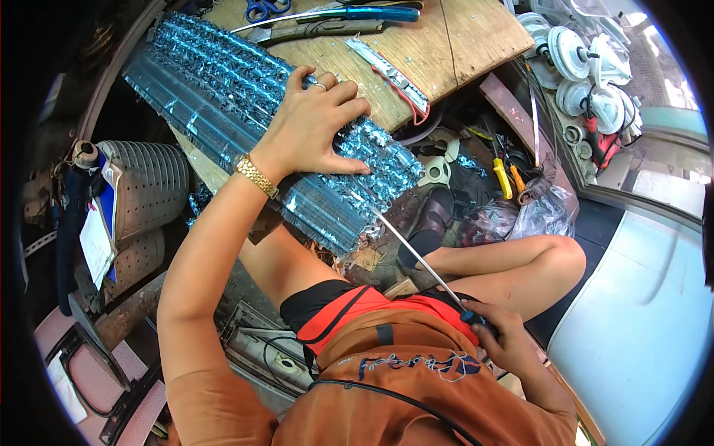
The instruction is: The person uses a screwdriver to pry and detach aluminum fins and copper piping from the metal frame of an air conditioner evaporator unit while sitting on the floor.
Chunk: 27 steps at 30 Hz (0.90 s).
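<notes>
Two hands engaged: left hand (316, 123) spread wide, steadying the finned core (216, 82); right hand (509, 338) grips the screwdriver (419, 259). Shallow blade angle advisable.

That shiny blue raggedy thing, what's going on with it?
A seated person has their left hand spread over the shiny blue piece, which lies across a wooden board and sticks out past its edge. Their right hand grips the blue handle of a long thin tool, its tip at the piece's near end. The piece's thin strips look bent and ragged.
</notes>
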### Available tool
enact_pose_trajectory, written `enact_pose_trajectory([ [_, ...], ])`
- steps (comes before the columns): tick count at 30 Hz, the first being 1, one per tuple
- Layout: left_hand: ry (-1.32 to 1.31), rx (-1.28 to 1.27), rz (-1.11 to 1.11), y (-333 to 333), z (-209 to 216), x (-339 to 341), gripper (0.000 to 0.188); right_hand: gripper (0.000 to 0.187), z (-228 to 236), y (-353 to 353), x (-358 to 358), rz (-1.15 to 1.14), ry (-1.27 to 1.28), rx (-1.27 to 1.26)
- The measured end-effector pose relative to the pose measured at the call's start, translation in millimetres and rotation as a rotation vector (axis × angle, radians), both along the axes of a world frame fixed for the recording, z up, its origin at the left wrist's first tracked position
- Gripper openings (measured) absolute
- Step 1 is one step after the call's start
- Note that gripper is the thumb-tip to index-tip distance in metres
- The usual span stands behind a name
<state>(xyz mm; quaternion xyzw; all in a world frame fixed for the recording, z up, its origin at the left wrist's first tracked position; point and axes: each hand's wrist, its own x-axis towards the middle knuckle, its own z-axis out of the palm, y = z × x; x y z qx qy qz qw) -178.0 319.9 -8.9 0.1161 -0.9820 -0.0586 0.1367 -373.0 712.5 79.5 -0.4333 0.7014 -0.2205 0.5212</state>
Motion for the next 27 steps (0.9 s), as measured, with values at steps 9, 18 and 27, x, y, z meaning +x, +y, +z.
enact_pose_trajectory([
  [9,0.015,-0.01,0.001,-3,-2,-1,0.075,0.042,-27,2,0,-0.076,-0.158,-0.068],
  [18,0.004,-0.004,-0.004,-4,0,-1,0.074,0.047,-10,-4,-4,-0.004,-0.055,-0.042],
  [27,0.039,0.013,-0.003,-6,-6,-2,0.073,0.05,-5,-8,-4,-0.002,-0.056,-0.025],
])
